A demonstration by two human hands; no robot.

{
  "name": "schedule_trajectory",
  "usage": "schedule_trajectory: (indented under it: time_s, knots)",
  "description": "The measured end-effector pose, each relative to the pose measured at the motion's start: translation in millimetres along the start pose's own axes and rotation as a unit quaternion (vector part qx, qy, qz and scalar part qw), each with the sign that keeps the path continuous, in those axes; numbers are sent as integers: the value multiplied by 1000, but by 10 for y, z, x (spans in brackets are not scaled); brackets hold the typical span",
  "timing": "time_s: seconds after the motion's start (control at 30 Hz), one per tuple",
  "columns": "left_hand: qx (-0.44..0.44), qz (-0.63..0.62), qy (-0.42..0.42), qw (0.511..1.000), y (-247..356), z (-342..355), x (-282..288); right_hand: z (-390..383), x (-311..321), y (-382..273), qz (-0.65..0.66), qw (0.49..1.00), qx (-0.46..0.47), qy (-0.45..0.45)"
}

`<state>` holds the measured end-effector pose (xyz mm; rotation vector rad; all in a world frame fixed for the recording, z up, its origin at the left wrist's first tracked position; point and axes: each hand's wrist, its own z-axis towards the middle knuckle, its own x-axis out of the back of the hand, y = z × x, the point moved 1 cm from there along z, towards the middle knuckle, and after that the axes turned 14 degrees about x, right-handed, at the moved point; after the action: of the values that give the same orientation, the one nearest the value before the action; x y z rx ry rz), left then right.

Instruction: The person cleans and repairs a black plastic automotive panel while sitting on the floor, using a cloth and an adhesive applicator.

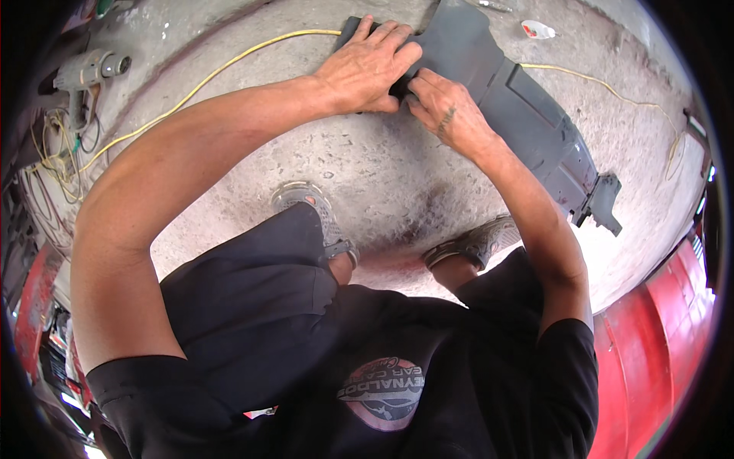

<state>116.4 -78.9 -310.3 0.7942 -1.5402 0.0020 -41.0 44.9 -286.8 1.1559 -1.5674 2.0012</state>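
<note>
A long, dark grey moulded plastic panel [527, 107], like a car trim piece, lies on the rough concrete floor, stretching from top centre toward the right. Across its left end rests my left hand [368, 67], open, fingers spread and pressing down on the dark surface, the thumb by the near edge. Close beside that thumb is my right hand [453, 109], its fingers bent and closed on the panel's near edge. The fingertips are partly hidden, so any small thing between them does not show.
A yellow cord [229, 67] runs over the floor, reappearing beyond the panel. At far left sits a grey heat gun [82, 76] near coiled cables [57, 157]. A small white-and-red item [537, 30] lies past the panel. Red panels [650, 336] stand at lower right. My sandalled feet [310, 206] are below the hands.
</note>
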Motion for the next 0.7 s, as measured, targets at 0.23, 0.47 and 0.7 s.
schedule_trajectory:
  time_s: [0.23,0.47,0.7]
  knots:
    - [-8,-18,14,1000,-3,-2,12,-16,-12,8,-16,1000,-7,7]
    - [-16,-9,2,1000,-2,4,1,-85,71,-53,94,984,-121,91]
    - [-1,-15,7,1000,0,3,-9,-320,28,-131,187,932,-279,133]
